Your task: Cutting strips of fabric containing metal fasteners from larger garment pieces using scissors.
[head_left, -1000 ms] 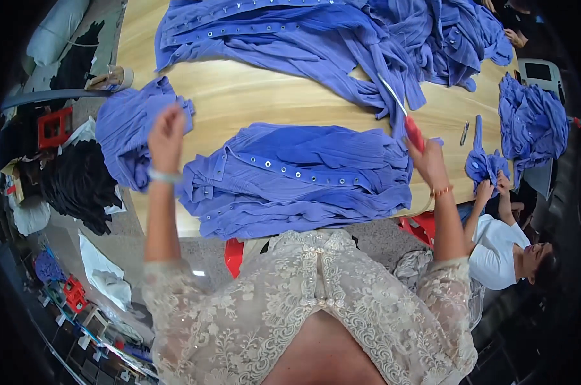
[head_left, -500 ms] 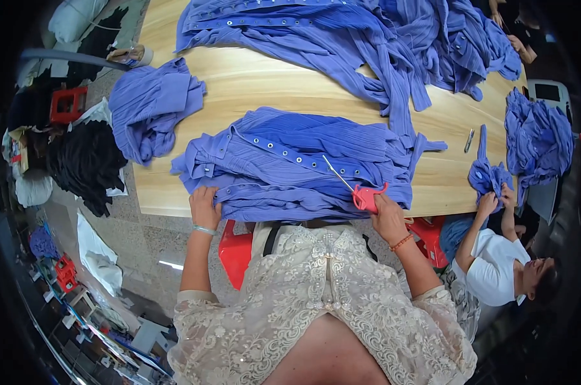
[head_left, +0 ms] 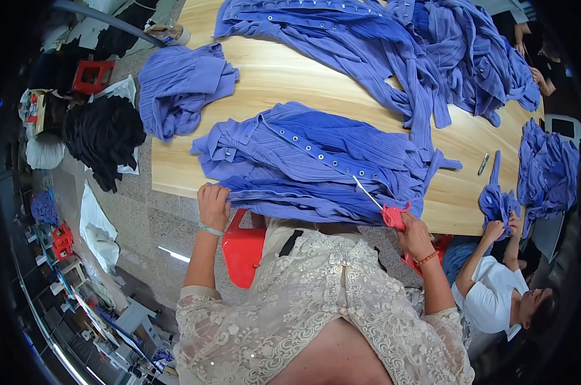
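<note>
Blue pleated shirts (head_left: 316, 163) lie stacked near the middle of the frame, on the near edge of a pale wooden bench (head_left: 290, 74), with a strip of metal snaps running diagonally across the top one. The left hand (head_left: 213, 205) sits at the stack's lower left corner, fingers curled over the cloth edge and pinching it. The right hand (head_left: 413, 234), lower right of centre, is closed around the red handles of a pair of scissors (head_left: 383, 205), whose thin blades point up and left onto the fabric beside the snap strip.

Across the top of the frame more blue garments (head_left: 393, 45) are spread and heaped along the far side of the bench. A separate blue bundle (head_left: 178, 83) hangs over the bench's left end, and a black pile (head_left: 101, 138) lies just beyond it on the floor. A red stool (head_left: 242, 247) stands under the bench edge below the left hand. At the right rim a co-worker (head_left: 495, 295) in a white top holds another blue piece (head_left: 499, 199) in both hands, with a small metal tool (head_left: 483, 163) on the bench just above.
</note>
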Demonstrator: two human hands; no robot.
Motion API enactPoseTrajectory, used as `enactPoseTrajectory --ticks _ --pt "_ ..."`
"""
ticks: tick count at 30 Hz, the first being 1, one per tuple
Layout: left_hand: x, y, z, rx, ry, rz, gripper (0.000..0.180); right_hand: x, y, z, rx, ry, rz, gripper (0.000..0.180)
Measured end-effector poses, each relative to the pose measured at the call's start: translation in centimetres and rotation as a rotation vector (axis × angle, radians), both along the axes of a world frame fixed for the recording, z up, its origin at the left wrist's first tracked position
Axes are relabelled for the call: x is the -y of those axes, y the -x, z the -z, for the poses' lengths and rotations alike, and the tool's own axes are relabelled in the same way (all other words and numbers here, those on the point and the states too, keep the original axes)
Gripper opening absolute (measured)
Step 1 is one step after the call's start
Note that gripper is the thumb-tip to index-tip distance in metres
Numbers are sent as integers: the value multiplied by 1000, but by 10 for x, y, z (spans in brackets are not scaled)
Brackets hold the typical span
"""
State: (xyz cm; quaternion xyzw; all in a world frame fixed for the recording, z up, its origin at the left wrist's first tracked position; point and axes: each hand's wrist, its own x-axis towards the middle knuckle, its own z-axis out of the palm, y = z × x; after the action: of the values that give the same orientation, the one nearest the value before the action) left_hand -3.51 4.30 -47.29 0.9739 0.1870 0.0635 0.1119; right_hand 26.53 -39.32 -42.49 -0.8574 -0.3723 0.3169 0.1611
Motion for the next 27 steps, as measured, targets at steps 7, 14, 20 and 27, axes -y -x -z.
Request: enactPoseTrajectory --ticks 7,14,20,27 --pt "-21 -14 -4 13 8 -66 39 -7 -21 -20 -55 -20 190 31" --pt "-31 -68 -14 173 326 -41 47 -26 -21 -17 87 -82 246 22" --pt "-35 -156 23 251 117 -79 45 -93 -7 14 302 -214 208 30" --pt "-60 -170 46 79 143 -30 32 -122 -14 32 263 -96 198 44"
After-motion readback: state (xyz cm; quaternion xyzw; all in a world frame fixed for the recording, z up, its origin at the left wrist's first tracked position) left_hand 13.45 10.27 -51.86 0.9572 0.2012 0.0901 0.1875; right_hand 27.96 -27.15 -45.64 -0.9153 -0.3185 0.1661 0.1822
